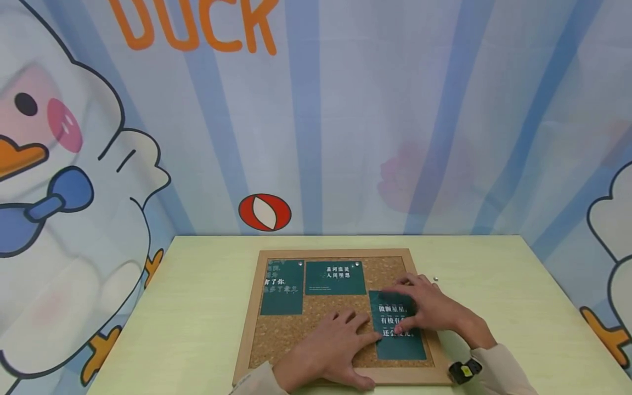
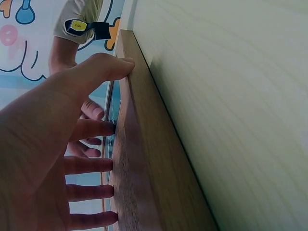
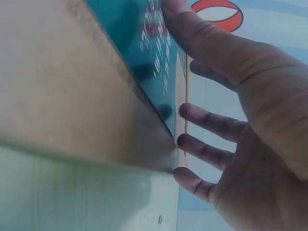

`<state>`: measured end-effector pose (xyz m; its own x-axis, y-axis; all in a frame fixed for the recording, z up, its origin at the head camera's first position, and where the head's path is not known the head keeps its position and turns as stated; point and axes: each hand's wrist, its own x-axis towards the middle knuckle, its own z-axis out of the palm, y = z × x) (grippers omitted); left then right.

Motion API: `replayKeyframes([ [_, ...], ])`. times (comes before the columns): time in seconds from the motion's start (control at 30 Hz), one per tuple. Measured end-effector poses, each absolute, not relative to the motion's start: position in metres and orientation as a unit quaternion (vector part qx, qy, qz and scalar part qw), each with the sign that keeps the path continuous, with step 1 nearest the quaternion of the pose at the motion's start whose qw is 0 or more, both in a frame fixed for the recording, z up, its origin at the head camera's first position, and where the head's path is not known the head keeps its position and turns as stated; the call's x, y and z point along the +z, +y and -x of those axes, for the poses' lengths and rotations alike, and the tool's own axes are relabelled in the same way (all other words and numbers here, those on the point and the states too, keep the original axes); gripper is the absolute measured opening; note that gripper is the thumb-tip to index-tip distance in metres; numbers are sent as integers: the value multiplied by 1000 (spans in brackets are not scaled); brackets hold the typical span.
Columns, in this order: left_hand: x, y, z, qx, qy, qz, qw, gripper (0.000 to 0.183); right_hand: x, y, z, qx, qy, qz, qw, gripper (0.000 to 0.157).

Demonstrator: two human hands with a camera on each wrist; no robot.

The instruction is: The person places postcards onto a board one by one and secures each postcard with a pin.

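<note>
A wood-framed cork board (image 1: 276, 341) lies on the table. On its right side is a dark green card (image 1: 402, 350) with white characters. My left hand (image 1: 333, 348) rests spread on the lower part of the board, its index fingertip at the card's left edge; in the left wrist view its thumb presses the wooden frame (image 2: 144, 120). Over the card's upper right is my right hand (image 1: 429, 304), fingers apart and slightly bent. In the right wrist view its fingertips are close to the card (image 3: 149, 86); whether all of them touch is unclear.
Two more green cards, one upright (image 1: 282, 302) and one wide (image 1: 336, 282), sit along the board's top, each with a small pin. A small pin (image 1: 435, 280) lies on the table (image 1: 494, 285) right of the board. A patterned backdrop (image 1: 345, 137) stands behind.
</note>
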<state>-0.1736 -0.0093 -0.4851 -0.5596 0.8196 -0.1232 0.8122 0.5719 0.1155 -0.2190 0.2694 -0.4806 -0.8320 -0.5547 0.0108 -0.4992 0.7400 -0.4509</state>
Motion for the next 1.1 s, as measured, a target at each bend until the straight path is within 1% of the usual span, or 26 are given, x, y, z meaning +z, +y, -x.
replayKeyframes([
  [0.27, -484, -9, 174, 20, 886, -455, 89, 85, -480, 292, 223, -256, 934, 248, -14, 66],
  [0.53, -483, -11, 174, 24, 884, -457, 97, 84, -493, 325, 233, -272, 936, 209, -81, 51],
  [0.77, -482, -11, 174, 34, 883, -457, 103, 84, -504, 342, 238, -257, 946, 172, -95, 34],
  [1.0, -484, -11, 174, 38, 881, -461, 99, 83, -516, 348, 245, -242, 953, 163, -87, 10],
  [1.1, -486, -11, 175, 36, 880, -466, 90, 84, -519, 347, 246, -243, 953, 158, -88, 6],
])
